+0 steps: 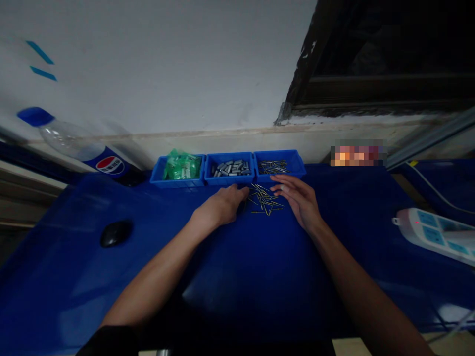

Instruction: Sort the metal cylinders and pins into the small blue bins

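Observation:
A loose pile of thin metal pins (265, 200), some brassy, lies on the blue table surface between my two hands. My left hand (224, 203) is at the pile's left side, palm side down. Its fingers are bent but apart, partly hidden behind the back of the hand, and no held item shows. On the right, my right hand (300, 198) has its fingers stretched toward the pile, with a small white patch on one finger. Just behind stand three blue bins: a left bin (178, 184) with green plastic packaging, a middle bin (230, 179) with short silvery metal pieces, and a right bin (298, 163) with similar thin pins.
A tilted Pepsi bottle (107, 160) is at the back left, with a black computer mouse (116, 233) in front. A white power strip (434, 237) lies at the right. Behind the bins rises a pale wall (178, 74); a pixelated patch hides something at back right.

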{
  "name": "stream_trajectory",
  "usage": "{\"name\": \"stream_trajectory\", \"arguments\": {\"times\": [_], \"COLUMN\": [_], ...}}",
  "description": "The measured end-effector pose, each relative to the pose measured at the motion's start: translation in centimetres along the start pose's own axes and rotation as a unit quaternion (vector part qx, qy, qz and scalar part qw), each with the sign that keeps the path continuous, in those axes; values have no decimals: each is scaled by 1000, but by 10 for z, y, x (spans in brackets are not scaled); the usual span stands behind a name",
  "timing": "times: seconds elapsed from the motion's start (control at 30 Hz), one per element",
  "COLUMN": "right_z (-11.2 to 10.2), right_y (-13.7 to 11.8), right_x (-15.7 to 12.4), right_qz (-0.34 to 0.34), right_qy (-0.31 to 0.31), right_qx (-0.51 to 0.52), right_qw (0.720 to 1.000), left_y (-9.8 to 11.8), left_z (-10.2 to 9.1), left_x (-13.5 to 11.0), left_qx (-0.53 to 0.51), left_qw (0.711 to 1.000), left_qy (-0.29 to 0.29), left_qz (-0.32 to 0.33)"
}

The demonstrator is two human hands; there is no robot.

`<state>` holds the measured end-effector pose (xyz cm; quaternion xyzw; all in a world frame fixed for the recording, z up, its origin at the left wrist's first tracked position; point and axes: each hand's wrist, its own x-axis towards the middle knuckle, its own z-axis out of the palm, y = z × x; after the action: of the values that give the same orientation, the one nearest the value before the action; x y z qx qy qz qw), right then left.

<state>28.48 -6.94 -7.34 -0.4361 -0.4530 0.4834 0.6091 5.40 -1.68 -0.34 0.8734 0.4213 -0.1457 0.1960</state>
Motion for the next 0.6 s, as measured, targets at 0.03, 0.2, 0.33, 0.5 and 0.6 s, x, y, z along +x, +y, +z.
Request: {"name": "stream_trajectory", "arguments": {"times": [0.03,0.2,0.33,0.5,0.6], "right_z": [0,-1,-1,-3,-4], "right_y": [0,0,0,1,2], "right_x": [0,0,0,0,0], "right_qz": [1,6,6,6,9], "right_qy": [0,1,-2,-6,-9], "right_qx": [4,14,14,1,1], "right_qw": [1000,1000,1000,1000,1000], "left_y": [-1,-7,-7,-6,-4], "left_z": [1,7,8,1,-2], "left_x": [2,10,15,9,0], "left_qx": [-7,-86,-137,-94,-15], "left_qw": [1000,993,981,987,999], "left_qy": [8,56,99,109,40], "left_qz": [5,63,91,77,4]}}
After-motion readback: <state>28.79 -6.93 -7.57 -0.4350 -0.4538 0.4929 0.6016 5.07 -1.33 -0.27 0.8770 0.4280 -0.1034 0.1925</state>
